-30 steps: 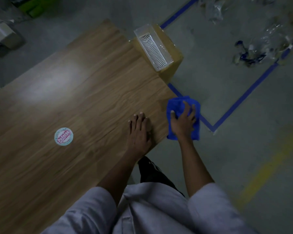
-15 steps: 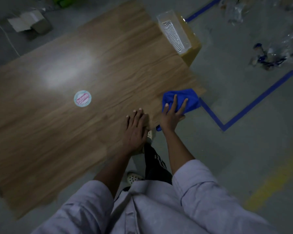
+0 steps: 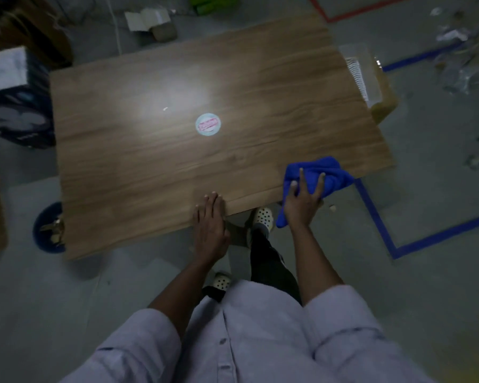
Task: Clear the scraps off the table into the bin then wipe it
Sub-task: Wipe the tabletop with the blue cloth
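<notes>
The wooden table lies with its long axis across the view, left to right, its right end swung a little nearer the person.

The blue cloth sits bunched at the table's near right corner. Its long axis runs from the near edge up toward the right end. The fuller part lies on the wood, and a narrow tail hangs off the near edge.

The right hand lies on the cloth with its fingers straight and spread wide, pointing toward the table's far side and pressing the cloth down. Whether the thumb grips the cloth from below cannot be told.

The left hand rests flat on the table's near edge, left of the cloth. Its fingers are straight and close together, and it holds nothing.

A round sticker sits near the table's middle. A small pale scrap lies to its left, in the glare on the wood.

The blue bin stands on the floor at the table's near left corner, partly hidden under the top, with something pale inside. A clear tray lies on a yellowish box against the table's right end. Blue tape marks the floor to the right of the table.
</notes>
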Demonstrator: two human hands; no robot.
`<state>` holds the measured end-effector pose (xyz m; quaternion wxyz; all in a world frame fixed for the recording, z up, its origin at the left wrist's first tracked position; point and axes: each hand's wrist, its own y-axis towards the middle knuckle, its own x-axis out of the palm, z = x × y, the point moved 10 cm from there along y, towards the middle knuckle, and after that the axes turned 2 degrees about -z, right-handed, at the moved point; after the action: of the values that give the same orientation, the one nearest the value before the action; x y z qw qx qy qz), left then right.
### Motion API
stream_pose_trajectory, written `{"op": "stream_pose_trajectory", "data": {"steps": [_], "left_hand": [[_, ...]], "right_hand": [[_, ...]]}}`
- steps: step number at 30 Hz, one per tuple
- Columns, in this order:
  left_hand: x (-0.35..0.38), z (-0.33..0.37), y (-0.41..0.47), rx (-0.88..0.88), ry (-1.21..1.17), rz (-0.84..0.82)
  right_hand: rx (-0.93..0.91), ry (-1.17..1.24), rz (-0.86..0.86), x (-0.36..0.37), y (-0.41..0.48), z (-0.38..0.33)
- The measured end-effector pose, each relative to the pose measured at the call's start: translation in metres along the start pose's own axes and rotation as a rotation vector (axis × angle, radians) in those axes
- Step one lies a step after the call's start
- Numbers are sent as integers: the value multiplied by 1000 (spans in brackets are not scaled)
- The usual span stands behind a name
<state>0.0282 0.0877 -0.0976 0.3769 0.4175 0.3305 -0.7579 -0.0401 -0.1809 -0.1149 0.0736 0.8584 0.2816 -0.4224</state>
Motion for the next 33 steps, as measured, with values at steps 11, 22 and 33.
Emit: {"op": "stream_pose_trajectory", "data": {"steps": [11, 22, 33], "left_hand": [[-36, -69, -58, -215, -255, 242], [-82, -166, -143, -568, -366, 694], [-75, -228, -164, -819, -555, 748]], "right_hand": [[-566, 76, -450, 124, -211, -121], [-896, -96, -294, 99, -197, -190], [-1044, -341, -398, 210, -278, -212]]}}
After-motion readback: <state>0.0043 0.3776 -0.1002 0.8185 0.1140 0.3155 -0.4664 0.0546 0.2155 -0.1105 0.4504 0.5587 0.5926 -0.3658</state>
